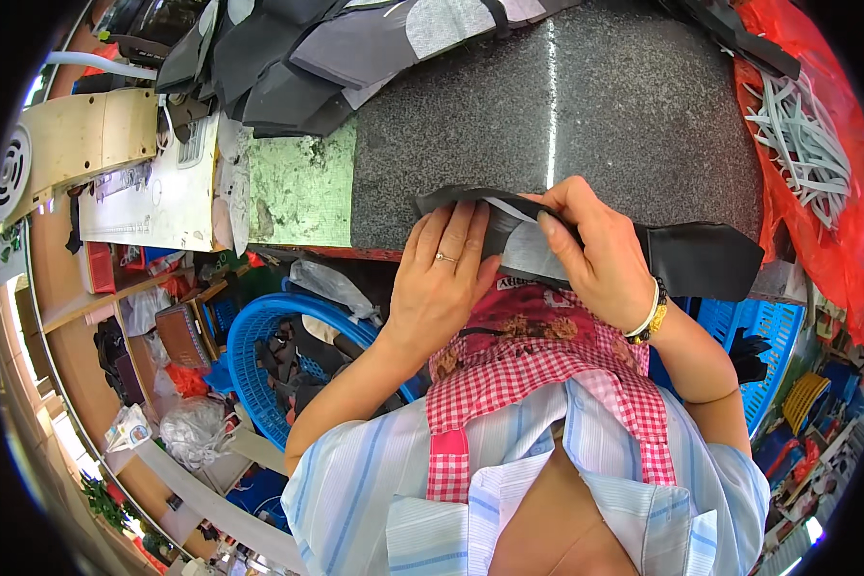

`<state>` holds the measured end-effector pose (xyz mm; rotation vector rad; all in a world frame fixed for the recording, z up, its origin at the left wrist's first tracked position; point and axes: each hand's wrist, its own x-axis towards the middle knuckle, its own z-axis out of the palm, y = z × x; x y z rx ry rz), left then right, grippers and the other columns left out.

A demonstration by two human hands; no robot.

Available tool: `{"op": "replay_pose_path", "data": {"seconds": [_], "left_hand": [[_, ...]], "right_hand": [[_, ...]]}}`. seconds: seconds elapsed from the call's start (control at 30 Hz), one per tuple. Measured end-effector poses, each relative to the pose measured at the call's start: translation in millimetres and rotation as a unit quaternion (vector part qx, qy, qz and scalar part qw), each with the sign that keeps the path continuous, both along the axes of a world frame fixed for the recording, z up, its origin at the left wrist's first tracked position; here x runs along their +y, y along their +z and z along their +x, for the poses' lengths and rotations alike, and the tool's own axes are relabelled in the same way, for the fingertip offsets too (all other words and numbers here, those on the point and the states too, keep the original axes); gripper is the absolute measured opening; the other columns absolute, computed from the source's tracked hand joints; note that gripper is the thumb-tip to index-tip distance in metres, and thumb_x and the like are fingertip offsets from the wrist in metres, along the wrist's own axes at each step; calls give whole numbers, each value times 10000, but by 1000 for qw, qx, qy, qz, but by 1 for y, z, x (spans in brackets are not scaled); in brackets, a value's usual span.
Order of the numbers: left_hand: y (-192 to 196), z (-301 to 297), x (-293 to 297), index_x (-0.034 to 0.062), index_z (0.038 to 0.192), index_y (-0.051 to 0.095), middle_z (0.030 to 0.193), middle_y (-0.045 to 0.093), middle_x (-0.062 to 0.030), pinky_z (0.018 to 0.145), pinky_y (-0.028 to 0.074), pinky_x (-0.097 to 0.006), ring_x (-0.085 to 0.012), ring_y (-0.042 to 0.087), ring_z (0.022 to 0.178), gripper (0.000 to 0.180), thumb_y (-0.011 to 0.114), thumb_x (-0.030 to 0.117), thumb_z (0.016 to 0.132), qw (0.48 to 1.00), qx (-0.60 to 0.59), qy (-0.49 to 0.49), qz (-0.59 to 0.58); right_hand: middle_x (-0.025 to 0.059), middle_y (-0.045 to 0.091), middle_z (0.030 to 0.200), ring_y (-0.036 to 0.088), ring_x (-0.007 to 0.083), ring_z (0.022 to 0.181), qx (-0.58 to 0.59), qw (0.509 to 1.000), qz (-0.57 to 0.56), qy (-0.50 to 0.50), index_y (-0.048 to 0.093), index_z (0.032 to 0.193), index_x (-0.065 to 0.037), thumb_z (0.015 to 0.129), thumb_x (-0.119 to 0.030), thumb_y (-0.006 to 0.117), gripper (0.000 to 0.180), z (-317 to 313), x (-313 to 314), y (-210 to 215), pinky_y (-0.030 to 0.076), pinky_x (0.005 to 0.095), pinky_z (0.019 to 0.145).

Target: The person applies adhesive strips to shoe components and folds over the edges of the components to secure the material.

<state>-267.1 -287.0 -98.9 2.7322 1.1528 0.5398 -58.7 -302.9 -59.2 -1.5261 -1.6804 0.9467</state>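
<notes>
Landmark: dark speckled worktop [653, 125], marked by a white line [551, 106].
Black piece: at the worktop's near edge, in front of my apron [538, 374]; a grey patch [533, 252] and a narrow pale strip [511, 208] show on it.
My left hand [444, 259]: fingers straight, laid over the black piece; cannot tell whether they grip or only press.
My right hand [600, 252]: thumb and bent forefinger pinching the black piece's edge, by the strip's end.
Second black panel [706, 261]: at the worktop's near right corner, behind my right wrist; cannot tell whether joined to the first.
Dark panel pile [288, 91]: worktop's far left.
Pale bundled strips [802, 144]: right of worktop, on red plastic [859, 259].
Blue basket [245, 384]: below worktop's near left, dark scraps inside.
</notes>
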Motion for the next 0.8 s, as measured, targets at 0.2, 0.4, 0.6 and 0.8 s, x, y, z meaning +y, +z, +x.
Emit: {"op": "replay_pose_path", "data": {"seconds": [0.2,0.4,0.6,0.8], "left_hand": [[2,1,-6,-67,1270,561,1313,522,-204,1022,429,-474,-351,495,1212,521,688,198,839,999,31,8,6],[24,-4,12,-12,1112,641,1096,660,-147,916,495,-448,-312,632,1038,386,748,159,783,995,2,-35,-91],[59,-2,78,65,788,617,800,680,-23,642,535,-221,-93,645,739,205,743,192,890,719,-240,256,-600],[33,-18,87,104,673,510,864,700,-68,705,529,-262,-94,644,835,292,711,79,883,674,-323,185,-639]], "right_hand": [[162,678,1029,637,336,917,-19,998,53,28,558,1044,-7,887,-43,586,164,-3,-6,-4,517,409,780],[177,598,1294,584,273,987,-231,938,221,133,557,937,-47,718,-126,635,246,-7,-21,-21,484,418,871],[228,582,1288,561,279,980,-334,889,258,179,554,948,-56,756,-199,620,248,-8,-22,-23,455,423,889],[232,560,1320,555,271,983,-349,887,236,191,571,977,-64,720,-342,717,406,-7,-25,-21,452,425,891]]}}
